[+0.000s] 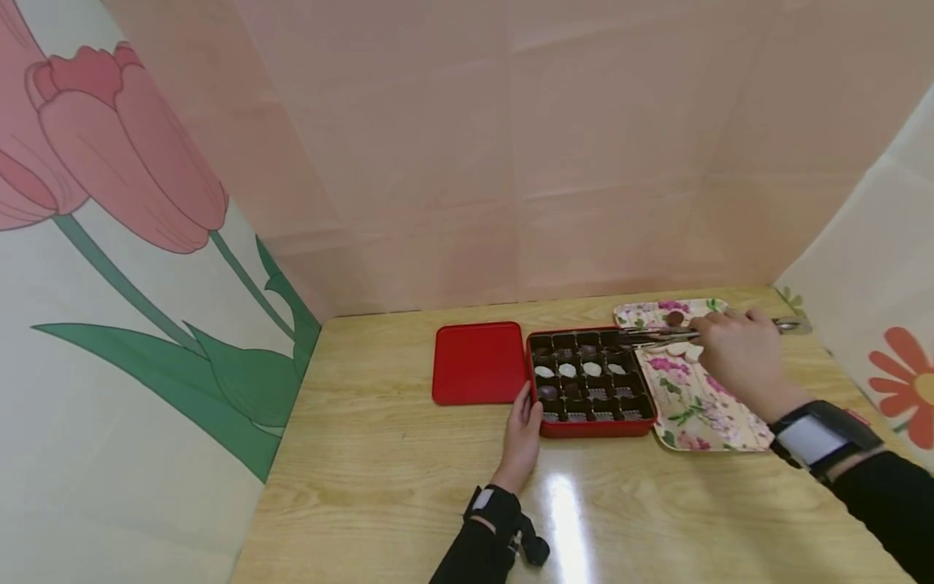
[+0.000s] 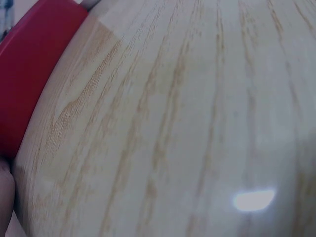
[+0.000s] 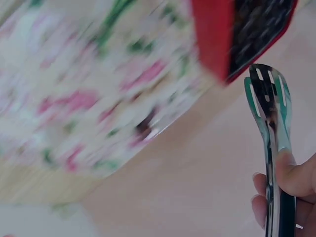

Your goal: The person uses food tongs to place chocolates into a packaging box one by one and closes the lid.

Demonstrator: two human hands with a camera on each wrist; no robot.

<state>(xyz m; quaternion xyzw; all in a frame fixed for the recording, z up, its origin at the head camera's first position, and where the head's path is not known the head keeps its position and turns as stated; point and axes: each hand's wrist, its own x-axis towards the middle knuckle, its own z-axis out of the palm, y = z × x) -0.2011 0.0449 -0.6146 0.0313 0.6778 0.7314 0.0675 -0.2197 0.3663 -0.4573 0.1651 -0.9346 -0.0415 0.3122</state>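
My right hand grips metal serving tongs with slotted heads. In the head view, the tongs' tips reach over the back right corner of a red box. Whether anything sits between the tips cannot be made out. A dark divided insert fills the box. One row of it holds white pieces, and dark pieces lie in some other compartments. Against the box's front left side rests my left hand, its fingers fairly straight. In the left wrist view only a bit of that hand shows beside the red wall.
A flat red lid lies left of the box. To the right is a floral tray bearing a round brown piece and a few pale pieces. A pink backdrop stands behind the wooden table.
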